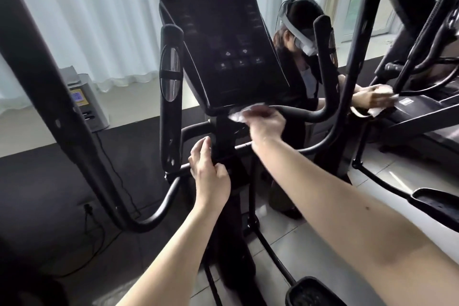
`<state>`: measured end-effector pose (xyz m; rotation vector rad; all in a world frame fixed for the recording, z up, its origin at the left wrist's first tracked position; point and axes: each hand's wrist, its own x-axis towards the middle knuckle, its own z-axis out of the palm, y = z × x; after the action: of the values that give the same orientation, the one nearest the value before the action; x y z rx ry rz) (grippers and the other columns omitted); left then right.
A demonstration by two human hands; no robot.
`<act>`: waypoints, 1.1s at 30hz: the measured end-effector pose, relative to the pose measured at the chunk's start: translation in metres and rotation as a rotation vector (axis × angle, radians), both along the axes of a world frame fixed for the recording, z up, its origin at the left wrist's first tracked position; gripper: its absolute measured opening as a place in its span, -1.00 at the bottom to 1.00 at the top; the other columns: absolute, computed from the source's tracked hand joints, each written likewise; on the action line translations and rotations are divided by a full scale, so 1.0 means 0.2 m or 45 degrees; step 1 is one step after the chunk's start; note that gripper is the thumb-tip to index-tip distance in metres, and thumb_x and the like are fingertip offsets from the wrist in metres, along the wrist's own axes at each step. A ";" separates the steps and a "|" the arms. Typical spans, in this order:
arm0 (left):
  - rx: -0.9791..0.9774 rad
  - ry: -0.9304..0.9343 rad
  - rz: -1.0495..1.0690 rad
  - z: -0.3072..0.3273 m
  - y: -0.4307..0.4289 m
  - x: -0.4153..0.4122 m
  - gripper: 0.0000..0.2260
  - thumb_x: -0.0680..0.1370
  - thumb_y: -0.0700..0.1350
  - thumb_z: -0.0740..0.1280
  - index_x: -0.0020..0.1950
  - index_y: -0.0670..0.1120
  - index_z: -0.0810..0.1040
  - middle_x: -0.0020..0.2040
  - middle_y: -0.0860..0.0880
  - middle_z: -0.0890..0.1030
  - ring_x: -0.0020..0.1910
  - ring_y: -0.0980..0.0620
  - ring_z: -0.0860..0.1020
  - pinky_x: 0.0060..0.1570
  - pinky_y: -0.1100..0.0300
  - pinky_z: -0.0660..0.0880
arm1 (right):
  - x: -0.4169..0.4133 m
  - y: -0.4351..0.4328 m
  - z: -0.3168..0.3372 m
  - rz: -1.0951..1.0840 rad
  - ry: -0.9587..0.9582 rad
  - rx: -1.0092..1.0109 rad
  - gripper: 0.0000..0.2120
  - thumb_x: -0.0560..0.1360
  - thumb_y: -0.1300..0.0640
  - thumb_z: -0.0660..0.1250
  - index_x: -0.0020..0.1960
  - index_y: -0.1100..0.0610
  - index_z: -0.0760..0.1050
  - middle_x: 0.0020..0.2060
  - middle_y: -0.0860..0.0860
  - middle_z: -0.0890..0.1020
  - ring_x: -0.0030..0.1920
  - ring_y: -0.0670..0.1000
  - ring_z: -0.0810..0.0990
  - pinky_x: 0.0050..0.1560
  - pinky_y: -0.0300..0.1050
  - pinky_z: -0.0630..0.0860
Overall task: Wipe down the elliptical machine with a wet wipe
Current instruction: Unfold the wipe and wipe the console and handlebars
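The console (223, 52) was smooth black plastic with a dull sheen. The handlebar grip (171, 129) looked matt and foam-like; its sensor plate (170, 88) was polished metal. The wet wipe (239, 115) was thin, white, crumpled cloth.

The console (223, 52) fills the upper centre of the frame, with curtains (87, 20) behind it. Just under its lower edge is the wet wipe (237, 115), held by the right hand (267, 124). At lower centre, the left hand (211, 174) grips the crossbar (178, 169). Another person (303, 57) stands behind, right of the console.
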<state>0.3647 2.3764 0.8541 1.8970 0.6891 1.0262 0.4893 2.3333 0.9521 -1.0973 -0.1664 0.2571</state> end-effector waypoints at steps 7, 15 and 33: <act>-0.001 0.020 -0.036 -0.01 0.07 0.04 -0.37 0.48 -0.29 0.16 0.56 0.01 0.26 0.33 0.40 0.21 0.45 0.09 0.27 0.50 -0.06 0.27 | 0.15 0.03 -0.08 -0.237 0.047 -0.099 -0.72 0.40 0.40 0.45 -0.17 0.03 0.52 -0.23 -0.03 0.66 -0.13 -0.03 0.67 0.11 -0.15 0.59; -0.071 0.019 -0.096 0.00 0.14 0.13 -0.32 0.46 -0.31 0.13 0.59 -0.01 0.22 0.30 0.42 0.18 0.48 0.06 0.24 0.49 -0.04 0.31 | 0.09 0.21 -0.19 -0.242 -0.097 -0.159 -0.78 0.39 0.35 0.50 -0.26 0.10 0.54 -0.22 0.19 0.70 -0.11 0.23 0.71 0.08 0.13 0.65; 0.067 0.060 -0.078 -0.02 0.27 0.25 -0.32 0.47 -0.39 0.16 0.58 -0.02 0.33 0.46 0.06 0.29 0.26 0.23 0.19 0.43 0.35 0.10 | 0.15 0.27 -0.36 -0.037 -0.200 -0.135 -0.93 0.44 0.46 0.41 -0.13 0.35 0.58 -0.30 0.17 0.70 -0.28 0.10 0.69 0.00 0.00 0.66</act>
<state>0.4150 2.4308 0.8493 1.9806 0.6323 0.9725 0.5193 2.3875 0.8794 -1.2251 -0.2788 0.1550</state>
